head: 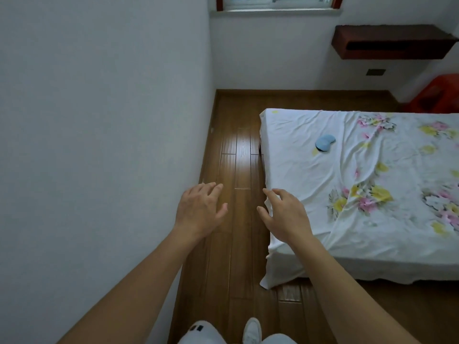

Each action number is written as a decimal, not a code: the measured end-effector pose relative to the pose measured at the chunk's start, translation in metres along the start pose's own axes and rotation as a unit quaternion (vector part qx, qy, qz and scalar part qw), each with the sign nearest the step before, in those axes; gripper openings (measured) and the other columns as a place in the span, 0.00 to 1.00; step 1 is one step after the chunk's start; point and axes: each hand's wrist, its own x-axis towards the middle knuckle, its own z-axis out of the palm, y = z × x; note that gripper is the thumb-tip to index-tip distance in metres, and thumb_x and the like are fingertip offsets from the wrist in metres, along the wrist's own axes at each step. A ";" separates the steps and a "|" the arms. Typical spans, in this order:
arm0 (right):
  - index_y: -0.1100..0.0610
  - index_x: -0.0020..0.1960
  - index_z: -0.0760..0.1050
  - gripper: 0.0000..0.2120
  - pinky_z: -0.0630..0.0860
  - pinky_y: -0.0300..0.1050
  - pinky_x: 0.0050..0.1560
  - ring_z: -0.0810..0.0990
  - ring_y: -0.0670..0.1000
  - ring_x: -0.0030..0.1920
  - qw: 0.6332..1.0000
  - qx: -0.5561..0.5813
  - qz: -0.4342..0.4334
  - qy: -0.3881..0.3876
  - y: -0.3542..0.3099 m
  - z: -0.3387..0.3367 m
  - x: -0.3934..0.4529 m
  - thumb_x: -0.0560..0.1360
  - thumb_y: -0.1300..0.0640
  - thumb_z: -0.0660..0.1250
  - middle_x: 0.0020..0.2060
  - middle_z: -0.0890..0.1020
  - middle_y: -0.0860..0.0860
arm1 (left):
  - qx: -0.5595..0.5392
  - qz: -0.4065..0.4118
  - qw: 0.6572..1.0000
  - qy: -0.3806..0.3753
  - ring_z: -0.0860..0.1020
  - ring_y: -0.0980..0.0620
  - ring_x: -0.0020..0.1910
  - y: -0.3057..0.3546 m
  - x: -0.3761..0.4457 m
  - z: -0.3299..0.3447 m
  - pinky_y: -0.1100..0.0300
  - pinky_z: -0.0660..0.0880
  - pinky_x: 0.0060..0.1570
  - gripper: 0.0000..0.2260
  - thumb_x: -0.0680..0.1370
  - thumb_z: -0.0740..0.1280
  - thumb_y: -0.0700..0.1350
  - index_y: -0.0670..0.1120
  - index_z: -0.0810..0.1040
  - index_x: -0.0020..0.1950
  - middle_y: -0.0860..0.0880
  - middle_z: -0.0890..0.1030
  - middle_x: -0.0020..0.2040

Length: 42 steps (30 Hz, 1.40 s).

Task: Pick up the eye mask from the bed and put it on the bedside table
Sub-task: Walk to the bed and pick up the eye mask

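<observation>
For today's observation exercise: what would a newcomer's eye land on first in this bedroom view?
Two bare hands reach forward, the left hand over the wooden floor, the right hand at the near corner of the bed, both open and empty. Farther along the floral sheet lies a small blue eye mask, alone near the bed's left edge.

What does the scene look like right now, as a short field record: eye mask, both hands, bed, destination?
eye mask: light blue eye mask lying on the bed, near its far left corner, untouched
bed: white floral sheet, wrinkled
left hand: left hand empty, fingers spread, over the wooden floor
right hand: right hand empty, fingers open, at the bed's near left edge, well short of the mask
destination: dark wall-mounted shelf beyond the bed, possibly the bedside table
task stage: mask not yet picked up
</observation>
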 end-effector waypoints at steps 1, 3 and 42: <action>0.51 0.74 0.69 0.26 0.72 0.57 0.70 0.73 0.55 0.70 1.000 0.001 0.001 -0.005 0.003 0.001 0.013 0.78 0.42 0.63 0.69 0.76 0.54 | -0.001 -0.005 1.000 -0.002 0.74 0.46 0.68 -0.002 0.012 0.002 0.47 0.72 0.67 0.24 0.78 0.61 0.58 0.50 0.70 0.72 0.48 0.77 0.69; 0.50 0.73 0.69 0.26 0.72 0.56 0.69 0.74 0.55 0.69 1.000 0.001 0.000 -0.013 0.006 0.005 0.038 0.78 0.43 0.63 0.69 0.77 0.54 | 0.001 -0.013 1.000 -0.005 0.74 0.46 0.68 -0.007 0.034 0.007 0.47 0.72 0.68 0.24 0.78 0.61 0.58 0.50 0.70 0.72 0.48 0.77 0.69; 0.51 0.74 0.68 0.26 0.71 0.56 0.70 0.72 0.54 0.70 0.994 0.014 0.109 -0.016 0.015 0.064 0.639 0.79 0.43 0.61 0.71 0.75 0.53 | -0.021 0.084 0.996 -0.030 0.76 0.47 0.66 -0.167 0.651 0.106 0.45 0.73 0.67 0.23 0.77 0.63 0.58 0.50 0.72 0.70 0.49 0.79 0.67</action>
